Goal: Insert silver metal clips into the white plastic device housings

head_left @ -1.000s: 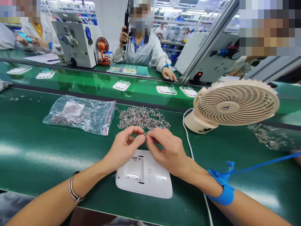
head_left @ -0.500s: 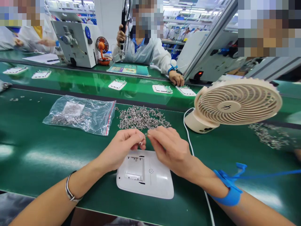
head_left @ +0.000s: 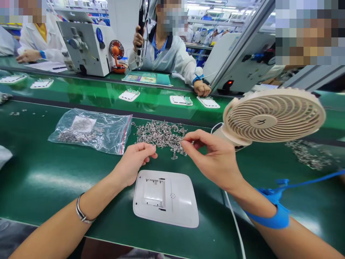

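Note:
A white plastic housing (head_left: pixel 184 201) lies flat on the green table, showing a rectangular recess and a cluster of small holes. Above its upper left corner, my left hand (head_left: pixel 136 160) is closed, thumb against the fingers; what it holds, if anything, is hidden. My right hand (head_left: pixel 215 156) pinches at the right edge of a pile of small silvery metal parts (head_left: pixel 159 133), and I cannot make out what is between its fingertips. A blue wrist strap (head_left: pixel 280 216) circles my right wrist.
A clear zip bag (head_left: pixel 105 131) of similar parts lies left of the pile. A beige fan (head_left: pixel 275 118) stands at right, its white cable (head_left: pixel 233 219) running forward. Beyond, white panels with circuit boards (head_left: pixel 129 95) sit on a green strip; a co-worker's hand (head_left: pixel 202 88) touches one.
My hands have moved apart: the right went right and up to the pile's edge, the left slightly left. Some metal parts shifted toward me. The panels on the green strip moved left.

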{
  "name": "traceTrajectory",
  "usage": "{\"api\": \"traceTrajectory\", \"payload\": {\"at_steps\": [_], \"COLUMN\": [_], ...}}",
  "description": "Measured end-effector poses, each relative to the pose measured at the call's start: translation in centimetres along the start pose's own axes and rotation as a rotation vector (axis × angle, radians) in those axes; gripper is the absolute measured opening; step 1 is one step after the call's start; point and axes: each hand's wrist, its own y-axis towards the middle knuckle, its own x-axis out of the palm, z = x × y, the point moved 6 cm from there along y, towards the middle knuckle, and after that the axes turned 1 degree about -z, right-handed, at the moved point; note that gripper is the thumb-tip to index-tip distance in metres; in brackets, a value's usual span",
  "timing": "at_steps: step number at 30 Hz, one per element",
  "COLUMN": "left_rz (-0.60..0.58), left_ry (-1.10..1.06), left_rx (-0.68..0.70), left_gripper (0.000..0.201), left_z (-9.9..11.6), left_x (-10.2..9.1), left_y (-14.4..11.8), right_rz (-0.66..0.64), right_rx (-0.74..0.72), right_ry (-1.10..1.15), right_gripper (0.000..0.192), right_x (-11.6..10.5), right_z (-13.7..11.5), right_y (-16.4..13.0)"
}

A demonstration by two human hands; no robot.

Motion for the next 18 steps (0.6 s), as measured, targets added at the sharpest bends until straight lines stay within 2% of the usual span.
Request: {"api": "traceTrajectory", "payload": {"at_steps": [1,3,6,8,11,13,16,18], "left_rz": [0.005,0.007,-0.001,-0.082,-0.351,-0.480,-0.485,-0.462], "left_ry": [0.015,0.060,0.201,0.402,0.766,0.935,1.110,1.198], "left_rx": [-0.014,-0.025,0.047,0.128,0.189,0.226,0.310,0.288], "left_gripper": [0.017,0.034,0.054,0.059,0.063,0.064,0.061,0.067], "left_z": [-0.1,0.0,0.7,1.4,1.3,1.0,0.9,0.8], "left_x": [-0.1,-0.3,-0.6,-0.3,1.0,1.6,1.9,1.8], "left_y": [0.1,0.2,0.1,-0.2,-1.0,-1.5,-1.8,-2.0], "right_rz": [-0.015,-0.026,-0.031,-0.050,-0.114,-0.171,-0.226,-0.231], "right_rx": [0.007,0.015,0.037,0.044,0.039,0.041,0.033,0.028], "right_ry": [0.013,0.035,0.061,0.068,0.071,0.077,0.087,0.081], "right_gripper": [0.014,0.014,0.014,0.013,0.013,0.014,0.015,0.015], "right_x": [0.1,0.1,-0.4,-0.7,-0.8,-0.6,-0.3,-0.6], "right_z": [0.0,-0.2,-0.5,-0.8,-1.4,-1.8,-2.4,-2.7], "right_y": [0.0,0.0,0.1,0.1,0.1,-0.1,-0.3,-0.4]}}
